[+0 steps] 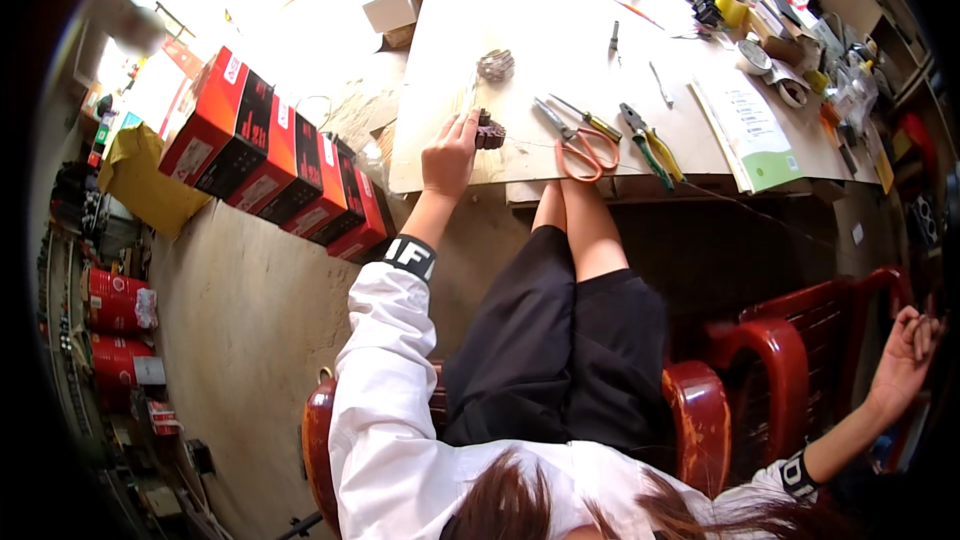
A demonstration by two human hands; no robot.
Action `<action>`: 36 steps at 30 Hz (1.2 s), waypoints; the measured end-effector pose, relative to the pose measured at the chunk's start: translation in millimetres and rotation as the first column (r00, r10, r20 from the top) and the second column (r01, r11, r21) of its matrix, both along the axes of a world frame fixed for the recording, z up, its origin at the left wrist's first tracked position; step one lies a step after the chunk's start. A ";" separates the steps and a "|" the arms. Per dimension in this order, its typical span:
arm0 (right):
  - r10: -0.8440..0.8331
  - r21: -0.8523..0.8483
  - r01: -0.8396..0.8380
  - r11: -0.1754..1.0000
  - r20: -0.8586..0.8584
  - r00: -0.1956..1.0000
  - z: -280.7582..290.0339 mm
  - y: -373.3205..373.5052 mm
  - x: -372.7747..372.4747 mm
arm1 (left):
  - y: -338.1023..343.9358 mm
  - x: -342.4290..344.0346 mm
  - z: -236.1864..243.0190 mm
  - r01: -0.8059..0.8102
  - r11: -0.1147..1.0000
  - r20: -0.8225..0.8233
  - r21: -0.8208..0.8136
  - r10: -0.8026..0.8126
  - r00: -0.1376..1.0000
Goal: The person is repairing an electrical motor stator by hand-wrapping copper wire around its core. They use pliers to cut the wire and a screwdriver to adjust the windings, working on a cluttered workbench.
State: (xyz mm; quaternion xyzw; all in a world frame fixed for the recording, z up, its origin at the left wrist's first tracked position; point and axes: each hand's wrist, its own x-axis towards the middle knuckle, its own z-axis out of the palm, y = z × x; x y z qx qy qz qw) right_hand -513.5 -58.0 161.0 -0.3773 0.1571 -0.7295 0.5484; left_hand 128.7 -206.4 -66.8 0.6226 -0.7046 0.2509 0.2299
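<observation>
At the table's near left edge my left hand [450, 154] is closed on a dark, ridged round part [489, 131] that looks like a motor stator. A second, lighter ridged part [495, 65] lies farther back. From the held part a thin wire [740, 204] runs right, past the orange-handled scissors [588, 155] and over the table edge. Far out to the right, my right hand [905, 350] is raised with its fingers curled together. Whether the wire reaches those fingers is too fine to see. Beside the scissors lie a screwdriver [590, 118] and green-yellow handled pliers [650, 145].
A booklet [745, 130] lies at the table's right, before a clutter of tape rolls [732, 7], boxes and bags. Red-and-black boxes [275, 155] stand in a row left of the table. A red wooden chair [770, 360] stands to my right, below my right hand.
</observation>
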 end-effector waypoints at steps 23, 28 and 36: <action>0.051 -0.008 -0.050 0.999 0.097 0.994 -21.9 -16.8 -12.0 | -28.2 -13.2 -42.8 0.173 0.979 -0.163 0.103 -0.155 0.974; -0.183 0.150 0.146 0.978 0.276 0.943 -13.9 6.4 -1.1 | -6.4 -21.1 -35.2 0.179 0.965 -0.288 0.192 -0.119 0.950; -0.050 0.061 0.043 0.997 0.119 0.992 -8.9 28.8 14.6 | 26.6 -88.3 -18.0 0.089 0.996 -0.558 -0.011 -0.080 0.826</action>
